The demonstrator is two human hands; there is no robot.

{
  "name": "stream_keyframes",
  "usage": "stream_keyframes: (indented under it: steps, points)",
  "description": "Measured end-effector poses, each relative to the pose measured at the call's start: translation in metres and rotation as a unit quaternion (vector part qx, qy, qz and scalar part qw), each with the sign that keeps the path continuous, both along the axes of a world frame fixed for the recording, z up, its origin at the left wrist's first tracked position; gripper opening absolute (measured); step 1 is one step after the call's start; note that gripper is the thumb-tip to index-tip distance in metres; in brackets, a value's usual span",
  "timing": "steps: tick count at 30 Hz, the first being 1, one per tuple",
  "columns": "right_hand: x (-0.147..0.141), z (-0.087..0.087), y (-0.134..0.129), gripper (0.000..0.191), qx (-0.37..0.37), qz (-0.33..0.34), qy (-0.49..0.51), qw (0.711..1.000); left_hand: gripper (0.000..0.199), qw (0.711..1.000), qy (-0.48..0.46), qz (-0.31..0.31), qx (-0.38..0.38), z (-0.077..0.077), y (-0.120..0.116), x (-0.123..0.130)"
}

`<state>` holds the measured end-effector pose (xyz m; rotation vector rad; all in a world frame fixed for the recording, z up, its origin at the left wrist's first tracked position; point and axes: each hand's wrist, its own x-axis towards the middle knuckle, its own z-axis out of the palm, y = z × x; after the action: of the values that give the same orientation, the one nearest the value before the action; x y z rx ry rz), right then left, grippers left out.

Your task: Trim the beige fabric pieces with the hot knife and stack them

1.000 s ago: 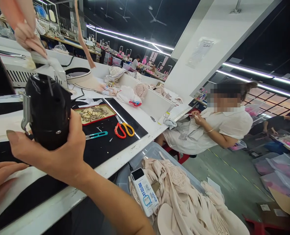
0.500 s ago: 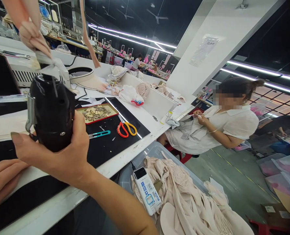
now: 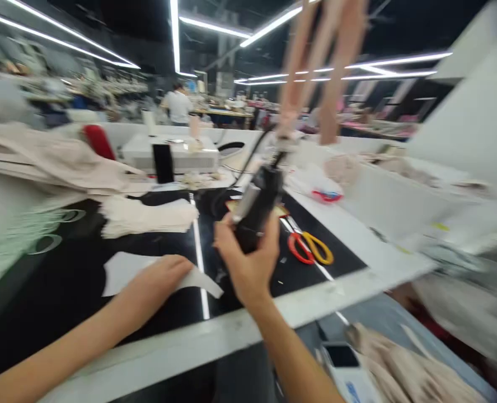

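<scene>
My right hand (image 3: 251,260) is wrapped round a black handheld device (image 3: 259,207), held upright and slightly tilted above the black mat. Pink fabric strips (image 3: 332,61) hang down to its top end. On the black mat (image 3: 72,291), my left hand (image 3: 164,274) lies over a white curved piece (image 3: 125,271), with its fingers pressed together on it. A stack of cream fabric pieces (image 3: 150,217) rests just beyond. Scissors with red and yellow handles (image 3: 311,248) lie to the right of the black device.
A white box (image 3: 190,154) and a dark phone (image 3: 163,163) stand at the back. Beige fabric (image 3: 51,157) covers the left rear, with pale green loops (image 3: 26,235) below. At the lower right are a power bank (image 3: 349,366) and a tub of beige cloth (image 3: 403,369).
The view has swung left and levelled, and the seated person has left the frame. My left hand now shows over the white piece. The black device is still in my right hand.
</scene>
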<state>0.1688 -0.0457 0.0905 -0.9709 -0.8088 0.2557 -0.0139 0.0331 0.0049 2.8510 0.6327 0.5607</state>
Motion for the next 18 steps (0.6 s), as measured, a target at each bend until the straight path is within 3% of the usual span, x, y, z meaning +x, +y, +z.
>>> stream_keyframes:
  steps: [3, 8, 13, 18]
  points:
    - [0.007, -0.003, 0.004, 0.036, 0.011, -0.028, -0.001, 1.000, 0.035, 0.999, 0.045, 0.000, -0.006, 0.010, -0.002, -0.015]
    - [0.006, -0.005, -0.004, 0.032, 0.050, 0.022, -0.014, 0.998, 0.034, 0.998, 0.046, -0.016, -0.027, 0.012, -0.003, -0.007]
    - [0.000, -0.006, -0.010, 0.031, 0.049, 0.046, -0.021, 0.998, 0.038, 0.998, 0.025, -0.031, -0.051, 0.015, -0.003, -0.007]
    - [0.000, -0.010, -0.012, 0.028, 0.008, 0.006, -0.039, 0.999, 0.038, 0.997, 0.003, -0.024, -0.074, 0.021, -0.011, 0.002]
